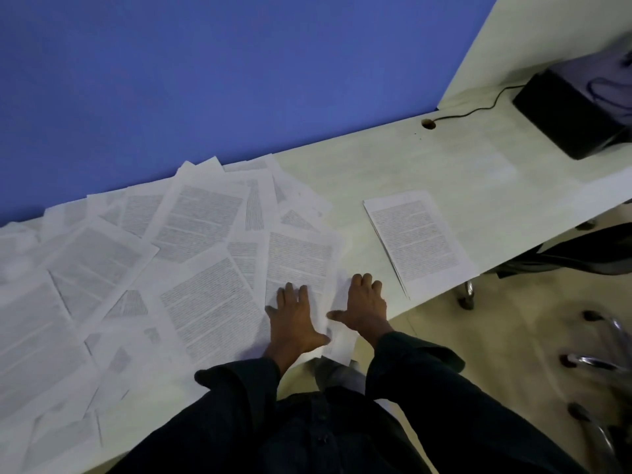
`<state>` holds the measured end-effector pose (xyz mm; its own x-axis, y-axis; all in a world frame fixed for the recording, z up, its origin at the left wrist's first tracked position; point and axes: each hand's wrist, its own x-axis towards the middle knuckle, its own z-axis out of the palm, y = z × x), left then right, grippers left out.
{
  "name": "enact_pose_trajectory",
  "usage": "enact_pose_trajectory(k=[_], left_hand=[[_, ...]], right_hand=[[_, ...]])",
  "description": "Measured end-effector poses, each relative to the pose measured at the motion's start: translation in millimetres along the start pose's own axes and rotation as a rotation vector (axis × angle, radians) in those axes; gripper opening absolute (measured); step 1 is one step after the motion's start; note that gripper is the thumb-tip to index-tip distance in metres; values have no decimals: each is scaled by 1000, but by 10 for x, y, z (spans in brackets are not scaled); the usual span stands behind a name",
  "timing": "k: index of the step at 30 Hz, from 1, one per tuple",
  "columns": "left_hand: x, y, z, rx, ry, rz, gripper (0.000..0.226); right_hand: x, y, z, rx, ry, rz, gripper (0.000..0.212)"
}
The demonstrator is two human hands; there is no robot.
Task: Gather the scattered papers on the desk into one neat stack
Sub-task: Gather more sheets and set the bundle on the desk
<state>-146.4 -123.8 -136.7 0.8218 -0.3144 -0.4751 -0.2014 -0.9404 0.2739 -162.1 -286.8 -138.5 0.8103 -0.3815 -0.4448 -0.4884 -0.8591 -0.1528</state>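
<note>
White printed sheets of paper [191, 234], each covered in blocks of small black text, lie scattered and overlapping across a pale cream desk [403, 162]. They fill the part of the desk to the left of the person's hands and reach back to a blue wall panel [205, 73] behind it. One small, fairly tidy stack of the same printed pages [419, 239] lies apart from the scatter, to the right of the hands, near the desk's front edge.

Both hands lie flat with fingers spread, palms down, near the front edge. The left hand [292, 323] presses on a printed sheet at the right end of the scatter. The right hand [364, 307] rests just beside it, touching that sheet's right edge, its fingertips on bare desk. Neither hand grips anything. Dark sleeves [239, 381] cover both forearms.

Far to the right of the hands, at the back of the desk, stands a black box-shaped device [571, 114] with a black cable [478, 109] running to a round hole [428, 124] in the desktop.
</note>
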Motion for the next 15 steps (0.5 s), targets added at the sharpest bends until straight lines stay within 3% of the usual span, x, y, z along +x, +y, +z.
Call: enact_pose_trajectory(k=[4, 7, 10, 15], left_hand=[[-70, -10, 37, 62, -16, 14, 129], [-103, 48, 37, 11, 13, -51, 127], [-107, 169, 54, -57, 42, -167, 127], [-31, 379, 90, -12, -8, -321, 129]], right_hand=[[-113, -43, 14, 570, -100, 142, 68], [-145, 0, -7, 704, -55, 107, 45], [-99, 138, -64, 842, -84, 82, 39], [40, 392, -183, 1003, -353, 87, 44]])
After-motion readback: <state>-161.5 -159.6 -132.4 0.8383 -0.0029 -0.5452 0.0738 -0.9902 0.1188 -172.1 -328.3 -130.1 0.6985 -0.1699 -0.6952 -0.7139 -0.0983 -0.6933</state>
